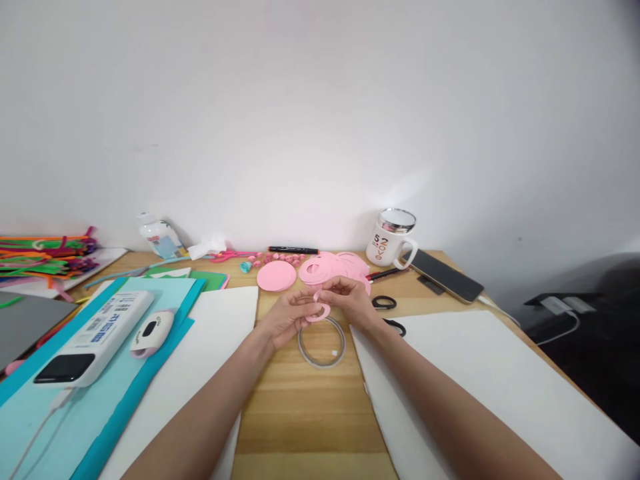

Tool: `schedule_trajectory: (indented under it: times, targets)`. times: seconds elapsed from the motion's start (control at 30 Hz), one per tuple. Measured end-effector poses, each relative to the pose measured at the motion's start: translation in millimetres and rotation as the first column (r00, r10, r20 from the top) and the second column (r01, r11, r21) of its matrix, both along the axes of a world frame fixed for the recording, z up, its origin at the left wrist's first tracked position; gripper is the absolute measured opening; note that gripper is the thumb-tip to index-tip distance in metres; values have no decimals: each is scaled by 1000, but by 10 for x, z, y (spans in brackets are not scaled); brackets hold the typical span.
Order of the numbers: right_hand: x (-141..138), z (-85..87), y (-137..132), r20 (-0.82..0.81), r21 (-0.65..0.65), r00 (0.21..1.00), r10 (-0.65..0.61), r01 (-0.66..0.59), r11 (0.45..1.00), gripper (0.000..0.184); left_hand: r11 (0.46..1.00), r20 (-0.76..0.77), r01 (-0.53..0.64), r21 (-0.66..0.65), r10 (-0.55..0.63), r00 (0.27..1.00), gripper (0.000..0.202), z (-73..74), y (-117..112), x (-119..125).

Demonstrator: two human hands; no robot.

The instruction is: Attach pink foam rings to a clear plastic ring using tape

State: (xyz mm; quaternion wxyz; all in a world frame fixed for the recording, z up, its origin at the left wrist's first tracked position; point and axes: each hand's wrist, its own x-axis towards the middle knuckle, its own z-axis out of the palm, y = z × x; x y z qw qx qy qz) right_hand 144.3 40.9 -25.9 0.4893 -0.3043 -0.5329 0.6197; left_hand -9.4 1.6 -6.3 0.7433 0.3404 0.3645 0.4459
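Note:
My left hand [286, 319] and my right hand [350, 298] meet over the middle of the wooden table [300, 413]. Both pinch a curled pink paper strip [319, 313] between their fingertips. Just below the hands a roll of clear tape [322, 342] lies flat on the wood. Behind the hands sit a pink paper disc [277, 275] and a pile of cut pink paper rings [330, 267]. Small rolled pink pieces [280, 257] lie in a row near the wall.
White sheets [490, 387] lie right and left; blue paper [60, 413] carries a white power bank [95, 337] and a small punch [150, 331]. Black-handled scissors [387, 310], a white mug [393, 241], a phone [447, 275], a black marker [293, 250], a bottle [157, 235] and pipe cleaners [45, 257] surround them.

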Motion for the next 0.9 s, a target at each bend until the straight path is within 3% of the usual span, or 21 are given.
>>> schedule_trajectory:
  times: [0.13, 0.47, 0.9]
  targets:
    - [0, 10, -11, 3, -10, 1000, 3, -3, 1000, 20, 1000, -55, 3, 3, -3, 998, 34, -24, 5, -11]
    - [19, 13, 0, -5, -49, 999, 33, -33, 998, 18, 1000, -19, -6, 15, 7, 1000, 30, -51, 30, -8]
    - [12, -2, 1, 37, 6, 999, -11, 11, 1000, 24, 998, -25, -63, -19, 63, 998, 35, -37, 46, -8]
